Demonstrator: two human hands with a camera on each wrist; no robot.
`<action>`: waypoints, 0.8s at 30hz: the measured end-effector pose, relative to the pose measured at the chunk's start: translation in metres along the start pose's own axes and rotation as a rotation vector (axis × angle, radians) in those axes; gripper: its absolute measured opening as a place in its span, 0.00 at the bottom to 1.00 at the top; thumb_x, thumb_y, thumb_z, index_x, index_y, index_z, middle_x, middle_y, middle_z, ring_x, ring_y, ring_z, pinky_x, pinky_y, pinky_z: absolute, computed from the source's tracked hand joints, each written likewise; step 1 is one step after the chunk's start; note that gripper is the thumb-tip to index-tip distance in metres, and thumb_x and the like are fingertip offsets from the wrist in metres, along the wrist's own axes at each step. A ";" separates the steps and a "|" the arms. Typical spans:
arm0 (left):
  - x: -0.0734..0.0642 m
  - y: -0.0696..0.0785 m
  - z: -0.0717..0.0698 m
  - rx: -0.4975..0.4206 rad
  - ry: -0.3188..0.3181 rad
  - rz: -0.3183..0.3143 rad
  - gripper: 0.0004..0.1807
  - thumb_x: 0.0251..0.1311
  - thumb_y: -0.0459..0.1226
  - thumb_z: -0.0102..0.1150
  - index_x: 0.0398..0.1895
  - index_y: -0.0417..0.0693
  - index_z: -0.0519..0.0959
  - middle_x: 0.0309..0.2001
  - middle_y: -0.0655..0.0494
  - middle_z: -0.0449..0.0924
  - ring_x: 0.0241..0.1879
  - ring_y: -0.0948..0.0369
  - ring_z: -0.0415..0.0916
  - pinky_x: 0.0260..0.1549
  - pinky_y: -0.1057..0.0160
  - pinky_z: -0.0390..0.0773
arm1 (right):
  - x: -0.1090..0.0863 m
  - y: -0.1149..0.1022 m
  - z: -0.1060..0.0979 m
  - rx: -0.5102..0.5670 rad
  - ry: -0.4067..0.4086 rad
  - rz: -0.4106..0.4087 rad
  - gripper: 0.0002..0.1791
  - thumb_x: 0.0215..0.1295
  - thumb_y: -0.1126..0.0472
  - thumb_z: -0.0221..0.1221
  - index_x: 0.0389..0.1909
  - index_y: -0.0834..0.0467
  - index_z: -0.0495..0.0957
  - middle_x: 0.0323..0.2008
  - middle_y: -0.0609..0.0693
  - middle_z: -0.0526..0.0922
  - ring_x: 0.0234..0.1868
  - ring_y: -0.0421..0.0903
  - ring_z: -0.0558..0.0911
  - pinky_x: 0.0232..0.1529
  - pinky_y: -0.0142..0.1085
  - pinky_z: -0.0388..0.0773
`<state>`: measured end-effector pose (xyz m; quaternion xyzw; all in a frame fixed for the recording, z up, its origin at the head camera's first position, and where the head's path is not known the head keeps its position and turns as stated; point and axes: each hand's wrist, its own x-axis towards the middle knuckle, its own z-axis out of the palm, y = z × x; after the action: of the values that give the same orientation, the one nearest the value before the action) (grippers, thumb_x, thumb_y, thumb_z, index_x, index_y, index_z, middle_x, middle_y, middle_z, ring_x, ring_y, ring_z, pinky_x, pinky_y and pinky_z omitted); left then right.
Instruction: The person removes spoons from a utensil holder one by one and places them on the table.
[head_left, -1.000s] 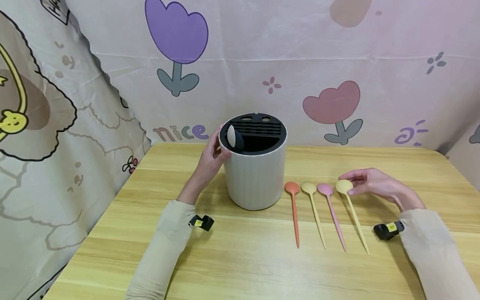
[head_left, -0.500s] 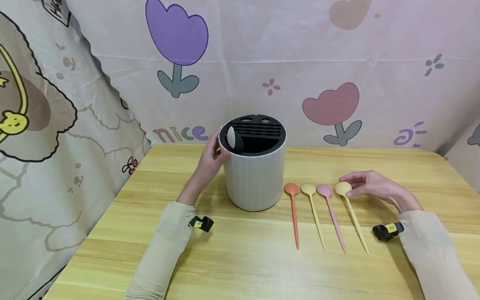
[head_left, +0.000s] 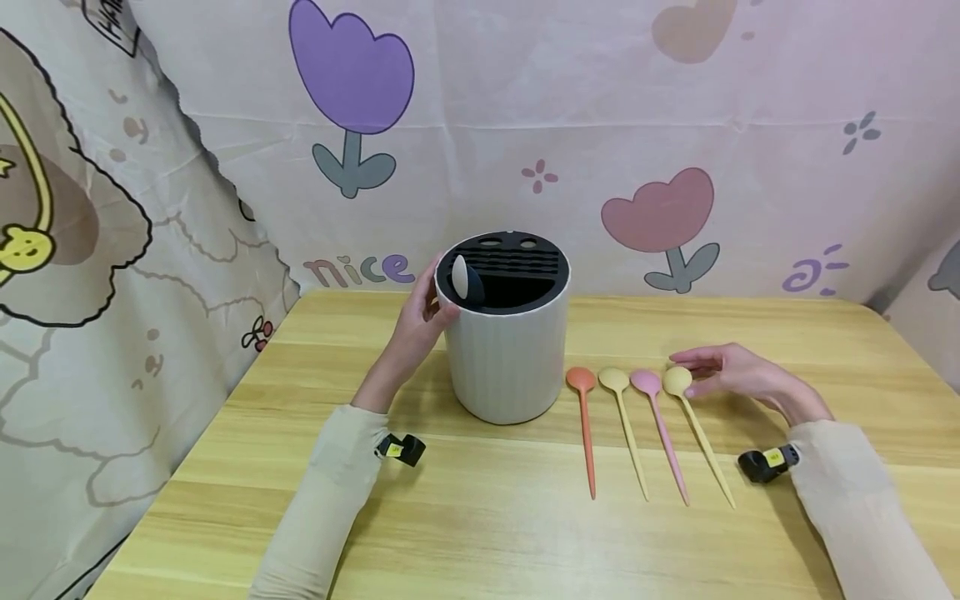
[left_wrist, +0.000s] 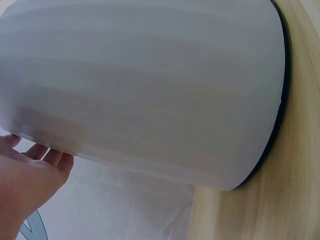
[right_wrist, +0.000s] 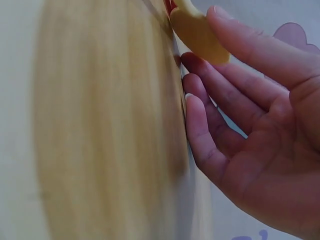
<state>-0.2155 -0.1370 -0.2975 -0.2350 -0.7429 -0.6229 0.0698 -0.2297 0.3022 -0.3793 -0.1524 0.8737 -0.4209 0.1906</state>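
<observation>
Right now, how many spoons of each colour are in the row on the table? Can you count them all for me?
Orange spoon: 1
Yellow spoons: 2
Pink spoon: 1
Total in the row: 4

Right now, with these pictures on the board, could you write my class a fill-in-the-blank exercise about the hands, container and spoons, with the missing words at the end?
1. The container is held at its side by the person's ____ hand.
2. On the table, ____ spoons lie in a row.
3. Third from the container lies a ____ spoon.
4. The right hand touches the ____ spoon farthest from the container.

Missing words: left; four; pink; yellow.
</observation>
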 end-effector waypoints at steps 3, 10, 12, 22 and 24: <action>-0.001 0.000 0.000 -0.002 -0.001 -0.001 0.64 0.36 0.71 0.52 0.70 0.39 0.44 0.68 0.44 0.49 0.64 0.53 0.51 0.61 0.56 0.55 | -0.001 0.000 0.000 0.000 -0.013 -0.013 0.38 0.49 0.58 0.67 0.60 0.69 0.63 0.56 0.64 0.69 0.53 0.57 0.71 0.51 0.36 0.68; -0.001 0.000 -0.001 0.008 0.005 -0.009 0.64 0.36 0.71 0.52 0.69 0.39 0.44 0.68 0.43 0.49 0.64 0.53 0.51 0.61 0.55 0.54 | 0.002 0.003 -0.001 0.089 -0.043 -0.064 0.39 0.50 0.62 0.65 0.61 0.73 0.59 0.56 0.64 0.69 0.52 0.48 0.74 0.48 0.25 0.67; -0.001 0.000 -0.001 0.009 0.005 -0.012 0.64 0.36 0.71 0.52 0.69 0.39 0.44 0.68 0.43 0.49 0.64 0.53 0.51 0.61 0.55 0.54 | 0.002 0.003 -0.002 0.101 -0.047 -0.066 0.39 0.50 0.63 0.65 0.61 0.74 0.59 0.56 0.65 0.69 0.51 0.47 0.74 0.49 0.25 0.68; -0.001 -0.001 0.000 0.002 0.001 0.002 0.64 0.37 0.71 0.52 0.69 0.38 0.44 0.67 0.43 0.49 0.64 0.53 0.51 0.61 0.55 0.54 | 0.000 0.004 -0.002 0.109 -0.010 -0.043 0.35 0.58 0.60 0.60 0.62 0.72 0.59 0.56 0.64 0.69 0.51 0.42 0.75 0.46 0.26 0.70; 0.000 -0.001 0.000 0.000 -0.002 0.003 0.64 0.37 0.70 0.52 0.69 0.39 0.44 0.67 0.43 0.50 0.64 0.53 0.52 0.60 0.55 0.55 | -0.001 0.004 -0.002 0.129 -0.002 -0.033 0.33 0.61 0.59 0.58 0.62 0.72 0.58 0.57 0.65 0.68 0.50 0.38 0.74 0.45 0.29 0.72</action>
<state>-0.2157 -0.1372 -0.2983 -0.2370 -0.7425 -0.6226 0.0700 -0.2301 0.3066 -0.3805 -0.1546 0.8419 -0.4792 0.1942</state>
